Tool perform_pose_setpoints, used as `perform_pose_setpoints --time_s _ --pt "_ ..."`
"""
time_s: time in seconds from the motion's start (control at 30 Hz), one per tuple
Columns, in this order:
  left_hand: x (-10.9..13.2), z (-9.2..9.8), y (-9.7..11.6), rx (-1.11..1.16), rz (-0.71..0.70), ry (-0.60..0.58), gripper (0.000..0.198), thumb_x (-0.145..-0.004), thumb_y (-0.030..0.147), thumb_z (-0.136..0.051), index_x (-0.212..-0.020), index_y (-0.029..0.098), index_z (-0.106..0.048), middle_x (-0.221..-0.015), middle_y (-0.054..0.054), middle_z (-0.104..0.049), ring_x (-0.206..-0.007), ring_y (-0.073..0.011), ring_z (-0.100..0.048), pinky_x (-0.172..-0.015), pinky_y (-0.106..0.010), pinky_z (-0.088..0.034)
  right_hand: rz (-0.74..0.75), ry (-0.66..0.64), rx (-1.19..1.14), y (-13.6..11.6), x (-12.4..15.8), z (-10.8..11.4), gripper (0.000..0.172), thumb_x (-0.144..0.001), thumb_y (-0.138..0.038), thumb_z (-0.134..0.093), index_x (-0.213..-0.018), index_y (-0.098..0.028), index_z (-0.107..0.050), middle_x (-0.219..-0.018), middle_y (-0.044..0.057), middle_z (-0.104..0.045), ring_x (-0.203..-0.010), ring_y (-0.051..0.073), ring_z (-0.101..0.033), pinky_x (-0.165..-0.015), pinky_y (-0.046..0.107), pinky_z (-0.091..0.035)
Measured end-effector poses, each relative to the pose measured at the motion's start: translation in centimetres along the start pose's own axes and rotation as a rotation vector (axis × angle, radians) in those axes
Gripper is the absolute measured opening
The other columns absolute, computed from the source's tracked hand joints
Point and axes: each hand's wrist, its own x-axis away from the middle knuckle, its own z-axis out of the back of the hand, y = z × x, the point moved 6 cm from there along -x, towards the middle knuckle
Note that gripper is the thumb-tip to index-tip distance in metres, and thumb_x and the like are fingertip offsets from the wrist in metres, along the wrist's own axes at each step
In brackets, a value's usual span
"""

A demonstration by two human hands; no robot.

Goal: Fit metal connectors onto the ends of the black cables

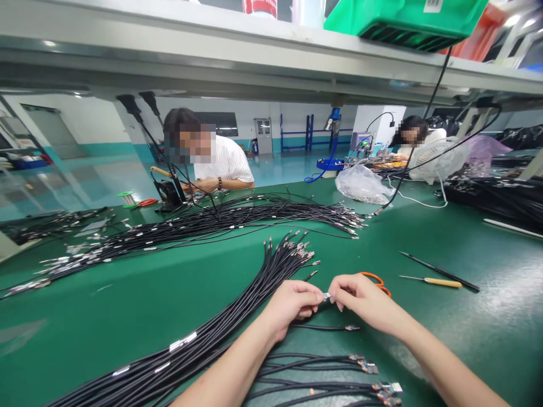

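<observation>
My left hand [292, 306] and my right hand [360, 298] meet above the green work mat [475, 333]. Between their fingertips is a small metal terminal [326, 295] on the end of a thin black cable. The left fingers pinch the cable end, and the right fingers pinch the terminal. Left of my hands lies a long bundle of black cables [254, 288] with metal-tipped ends. Below them, a loose black cable [326, 327] and a group of terminated cables [331, 376] lie on the mat. Orange-handled scissors [377, 282] are partly hidden behind my right hand.
A wood-handled pick [436, 282] and a black tool [439, 272] lie right. Further cable bundles [212, 229] cover the mat ahead. A person [223, 161] works beyond it near a soldering iron stand [169, 192]. Another person [411, 138] sits far right. A shelf [212, 53] runs overhead.
</observation>
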Motion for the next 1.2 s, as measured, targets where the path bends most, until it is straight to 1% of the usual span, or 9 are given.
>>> perform_pose_setpoints --time_s 0.07,0.17,0.27,0.43,0.6,0.73,0.97,1.2 --pt "0.2 -0.1 0.2 -0.009 -0.035 -0.022 0.021 -0.062 0.029 -0.067 -0.072 0.01 -0.067 -0.057 0.001 -0.055 -0.044 -0.0034 -0.036 -0.044 -0.02 -0.016 -0.015 0.014 -0.045 0.6 0.2 -0.1 0.019 -0.079 -0.026 -0.044 -0.065 -0.018 -0.054 -0.058 -0.003 -0.051 -0.058 0.013 -0.047 -0.056 0.024 -0.037" --pt "0.4 -0.1 0.6 -0.051 -0.106 -0.007 0.024 -0.064 0.03 -0.067 -0.078 0.011 -0.068 -0.059 0.0 -0.056 -0.048 -0.0052 -0.04 -0.046 -0.02 -0.023 0.001 0.017 -0.048 0.9 0.6 -0.3 0.02 -0.081 -0.027 -0.044 -0.067 -0.018 -0.055 -0.059 -0.003 -0.05 -0.058 0.013 -0.047 -0.056 0.024 -0.037" --pt "0.6 -0.2 0.7 -0.095 -0.136 0.021 0.024 -0.063 0.031 -0.068 -0.075 0.01 -0.069 -0.057 0.001 -0.055 -0.048 -0.0056 -0.038 -0.047 -0.02 -0.025 0.028 0.017 -0.055 0.8 0.7 -0.2 0.019 -0.082 -0.026 -0.043 -0.068 -0.018 -0.054 -0.061 -0.003 -0.05 -0.059 0.013 -0.047 -0.057 0.023 -0.038" --pt "0.8 -0.5 1.4 -0.201 -0.2 0.049 0.02 -0.063 0.029 -0.068 -0.069 0.01 -0.069 -0.057 0.0 -0.058 -0.052 -0.0081 -0.042 -0.054 -0.022 -0.032 0.055 0.007 -0.059 0.7 0.8 -0.2 0.018 -0.082 -0.023 -0.043 -0.068 -0.018 -0.053 -0.062 -0.003 -0.051 -0.06 0.012 -0.047 -0.057 0.023 -0.037" --pt "0.9 -0.8 1.7 -0.237 -0.202 0.061 0.016 -0.064 0.027 -0.066 -0.066 0.011 -0.069 -0.056 0.0 -0.058 -0.053 -0.0089 -0.043 -0.054 -0.022 -0.033 0.037 -0.006 -0.106 1.0 0.9 -0.3 0.017 -0.082 -0.023 -0.043 -0.068 -0.018 -0.053 -0.061 -0.003 -0.049 -0.058 0.011 -0.046 -0.055 0.023 -0.038" --pt "0.9 -0.9 1.7 -0.172 -0.188 0.066 0.014 -0.062 0.024 -0.065 -0.064 0.011 -0.068 -0.055 0.0 -0.057 -0.051 -0.0086 -0.042 -0.054 -0.023 -0.032 0.022 -0.008 -0.146 1.1 0.9 -0.3 0.018 -0.081 -0.025 -0.044 -0.067 -0.019 -0.052 -0.06 -0.003 -0.048 -0.057 0.011 -0.046 -0.054 0.022 -0.039" --pt "0.7 -0.6 1.1 -0.045 -0.135 0.102 0.013 -0.059 0.023 -0.067 -0.062 0.011 -0.069 -0.053 0.0 -0.057 -0.049 -0.0073 -0.041 -0.052 -0.022 -0.031 0.051 0.004 -0.177 1.1 0.9 -0.4 0.021 -0.083 -0.026 -0.044 -0.065 -0.018 -0.052 -0.065 -0.001 -0.054 -0.064 0.013 -0.05 -0.06 0.023 -0.041" --pt "0.5 -0.5 0.8 -0.026 -0.131 0.073 0.012 -0.061 0.021 -0.066 -0.065 0.01 -0.069 -0.054 0.0 -0.058 -0.049 -0.0066 -0.043 -0.052 -0.021 -0.03 0.073 0.0 -0.17 1.0 0.9 -0.4 0.022 -0.085 -0.026 -0.043 -0.067 -0.018 -0.052 -0.066 -0.002 -0.053 -0.065 0.012 -0.05 -0.061 0.023 -0.04"
